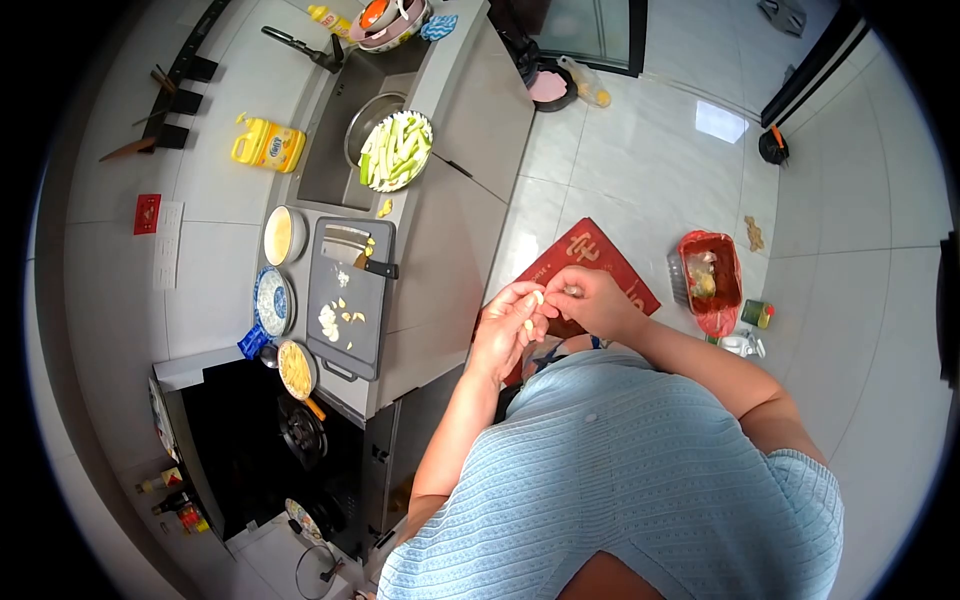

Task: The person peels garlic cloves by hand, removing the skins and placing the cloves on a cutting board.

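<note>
Small pale garlic cloves (538, 297) show between the fingers of my left hand (508, 325), which is raised above the red mat (591, 245). My right hand (590, 303) touches the clove with thumb and index finger pinched together. To the left, on the counter, a grey cutting board (355, 325) bears a cleaver (347, 242) with a black handle, a pile of white garlic cloves (328, 321) and several scattered small pieces.
A bowl of cut green vegetables (396, 150) stands at the sink (332, 165). Along the wall are a yellow jug (268, 146), a cream bowl (284, 236), a patterned bowl (273, 302) and a bowl of yellow strips (297, 369). A red-lined bin (708, 282) stands on the floor at right.
</note>
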`<state>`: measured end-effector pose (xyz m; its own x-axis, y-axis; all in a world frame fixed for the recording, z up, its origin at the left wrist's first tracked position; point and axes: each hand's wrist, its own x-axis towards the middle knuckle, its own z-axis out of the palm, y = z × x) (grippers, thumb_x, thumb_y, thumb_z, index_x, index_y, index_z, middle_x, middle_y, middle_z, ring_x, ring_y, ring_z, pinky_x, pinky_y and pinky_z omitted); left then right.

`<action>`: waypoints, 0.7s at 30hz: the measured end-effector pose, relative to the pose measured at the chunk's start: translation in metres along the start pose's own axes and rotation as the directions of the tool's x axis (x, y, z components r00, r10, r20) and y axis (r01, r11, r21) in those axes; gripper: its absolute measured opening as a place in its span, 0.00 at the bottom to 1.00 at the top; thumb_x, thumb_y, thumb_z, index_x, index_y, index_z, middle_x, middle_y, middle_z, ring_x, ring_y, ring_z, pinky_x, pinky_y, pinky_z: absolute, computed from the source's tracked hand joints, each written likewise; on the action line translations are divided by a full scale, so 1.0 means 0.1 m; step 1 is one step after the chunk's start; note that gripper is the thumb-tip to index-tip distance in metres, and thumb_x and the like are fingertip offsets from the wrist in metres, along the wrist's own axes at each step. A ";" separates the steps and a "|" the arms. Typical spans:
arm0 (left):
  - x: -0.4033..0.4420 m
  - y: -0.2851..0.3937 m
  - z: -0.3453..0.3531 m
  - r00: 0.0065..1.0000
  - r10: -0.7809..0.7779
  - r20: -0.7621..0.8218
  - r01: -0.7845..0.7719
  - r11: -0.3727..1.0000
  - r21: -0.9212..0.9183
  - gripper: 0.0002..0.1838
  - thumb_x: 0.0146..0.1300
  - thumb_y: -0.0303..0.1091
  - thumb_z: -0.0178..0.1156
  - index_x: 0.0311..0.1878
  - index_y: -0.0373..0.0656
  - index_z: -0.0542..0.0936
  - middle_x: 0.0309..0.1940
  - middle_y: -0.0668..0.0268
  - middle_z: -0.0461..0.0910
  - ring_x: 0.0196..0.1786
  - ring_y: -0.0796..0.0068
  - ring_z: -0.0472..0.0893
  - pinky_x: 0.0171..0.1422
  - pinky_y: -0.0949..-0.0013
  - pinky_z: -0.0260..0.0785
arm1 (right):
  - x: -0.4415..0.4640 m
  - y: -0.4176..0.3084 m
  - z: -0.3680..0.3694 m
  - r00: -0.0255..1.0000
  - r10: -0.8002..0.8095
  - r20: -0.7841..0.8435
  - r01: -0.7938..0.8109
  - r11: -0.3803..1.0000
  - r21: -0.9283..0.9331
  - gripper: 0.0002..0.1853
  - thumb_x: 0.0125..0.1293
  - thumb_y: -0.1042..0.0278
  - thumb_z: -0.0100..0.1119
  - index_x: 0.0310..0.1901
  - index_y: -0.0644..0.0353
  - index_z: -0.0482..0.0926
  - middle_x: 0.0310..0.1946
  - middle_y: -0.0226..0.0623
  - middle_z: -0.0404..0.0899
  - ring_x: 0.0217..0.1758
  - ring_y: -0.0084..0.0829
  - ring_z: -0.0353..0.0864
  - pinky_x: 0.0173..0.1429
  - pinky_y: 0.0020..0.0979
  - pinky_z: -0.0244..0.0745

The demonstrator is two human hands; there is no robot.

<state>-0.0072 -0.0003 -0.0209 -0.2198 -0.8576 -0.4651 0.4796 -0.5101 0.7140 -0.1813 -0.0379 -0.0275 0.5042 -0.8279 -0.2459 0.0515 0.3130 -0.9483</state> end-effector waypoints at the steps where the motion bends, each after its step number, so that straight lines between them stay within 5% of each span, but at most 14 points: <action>1: 0.00 0.00 0.00 1.000 -0.001 0.001 0.001 1.000 -0.001 0.09 0.68 0.31 0.52 0.48 0.38 0.73 0.30 0.59 0.79 0.25 0.77 0.75 0.30 0.77 0.69 | -0.01 -0.02 0.01 1.000 0.004 -0.012 -0.004 1.000 -0.011 0.06 0.62 0.73 0.56 0.38 0.65 0.77 0.31 0.35 0.80 0.33 0.22 0.79 0.40 0.25 0.75; 9: 0.09 -0.02 -0.09 0.990 -0.073 0.121 0.090 0.985 -0.149 0.09 0.68 0.31 0.49 0.48 0.39 0.72 0.31 0.57 0.79 0.28 0.72 0.76 0.31 0.73 0.69 | 0.02 0.00 -0.14 0.996 0.024 -0.087 -0.032 0.995 -0.091 0.04 0.64 0.71 0.54 0.36 0.62 0.75 0.26 0.28 0.77 0.26 0.15 0.72 0.31 0.19 0.68; 11: 0.08 0.00 -0.11 0.994 -0.079 0.082 0.092 0.981 -0.171 0.09 0.67 0.29 0.49 0.48 0.40 0.72 0.32 0.54 0.79 0.28 0.70 0.77 0.31 0.72 0.69 | 0.00 0.01 -0.27 0.982 0.049 -0.185 -0.032 0.995 0.097 0.04 0.63 0.73 0.54 0.36 0.63 0.74 0.29 0.33 0.79 0.29 0.19 0.77 0.33 0.22 0.72; 15: 0.05 0.08 -0.24 0.998 -0.020 0.055 0.033 0.967 -0.252 0.07 0.56 0.26 0.50 0.39 0.39 0.72 0.46 0.49 0.75 0.38 0.62 0.78 0.39 0.65 0.76 | -0.13 0.29 -1.01 0.831 -0.078 -0.550 -0.063 0.970 -0.234 0.03 0.65 0.73 0.50 0.38 0.61 0.73 0.27 0.35 0.81 0.25 0.21 0.79 0.29 0.24 0.72; 17: 0.01 0.13 -0.32 1.000 0.008 0.025 0.000 0.949 -0.315 0.06 0.56 0.26 0.50 0.37 0.39 0.73 0.44 0.52 0.75 0.41 0.62 0.78 0.45 0.65 0.76 | -0.24 0.71 -1.62 0.707 -0.154 -0.690 -0.123 0.934 -0.334 0.06 0.66 0.71 0.47 0.40 0.62 0.73 0.27 0.41 0.81 0.26 0.28 0.80 0.31 0.29 0.73; 18: -0.01 0.16 -0.36 0.999 0.009 -0.036 -0.019 0.953 -0.301 0.05 0.58 0.28 0.51 0.37 0.40 0.74 0.41 0.55 0.75 0.40 0.65 0.76 0.40 0.68 0.74 | -0.34 0.89 -1.92 0.639 -0.201 -0.742 -0.155 0.912 -0.380 0.08 0.67 0.69 0.46 0.41 0.63 0.73 0.27 0.44 0.81 0.27 0.33 0.81 0.32 0.33 0.74; 21: -0.03 0.15 -0.64 0.990 0.082 -0.116 -0.105 0.971 -0.214 0.06 0.62 0.32 0.54 0.39 0.40 0.74 0.34 0.62 0.74 0.32 0.72 0.74 0.32 0.73 0.68 | -0.70 1.06 -2.43 0.599 -0.293 -0.745 -0.523 0.561 -0.641 0.13 0.66 0.62 0.47 0.44 0.63 0.74 0.31 0.51 0.79 0.36 0.49 0.80 0.40 0.44 0.74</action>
<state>0.0552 -0.0011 -0.0425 -0.0797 -0.8829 -0.4628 0.6708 -0.3909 0.6302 -0.4206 -0.0599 -0.1592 -0.3554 -0.9345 -0.0191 -0.7878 0.3105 -0.5319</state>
